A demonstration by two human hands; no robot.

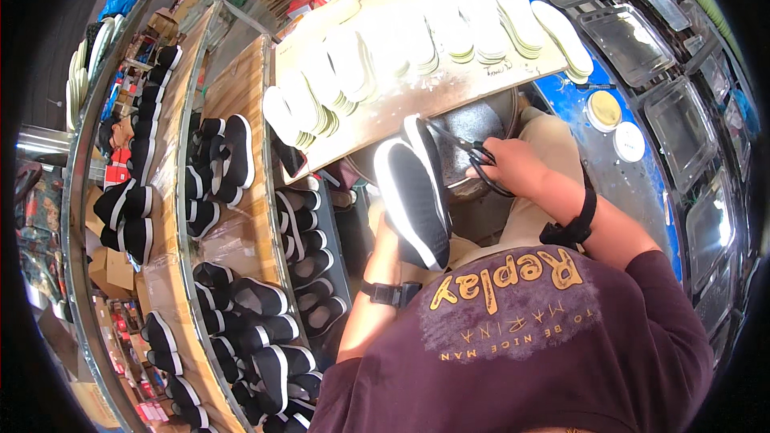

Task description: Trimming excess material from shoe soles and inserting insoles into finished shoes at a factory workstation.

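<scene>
My left hand (377, 215) is closed round a pair of black shoes with white sole edges, mostly hidden behind them. The nearer shoe (407, 196) stands with its toe up, and the other shoe (425, 143) shows just behind it. In my right hand (512, 167) is a pair of black-handled scissors (483, 157), fingers wrapped about the handles. The scissor blades point left toward the upper part of the shoes; whether they touch is unclear. Beyond the hands lies a pale board (449, 98) bearing several stacks of white insoles (350, 60).
Racks with wooden shelves (228, 248) hold many black-and-white shoes (269, 369) on my left. Right of the board, a blue table (622, 132) carries two round tubs (603, 111). Black-framed trays (682, 130) line the far right. A dark round surface (481, 118) sits below the board.
</scene>
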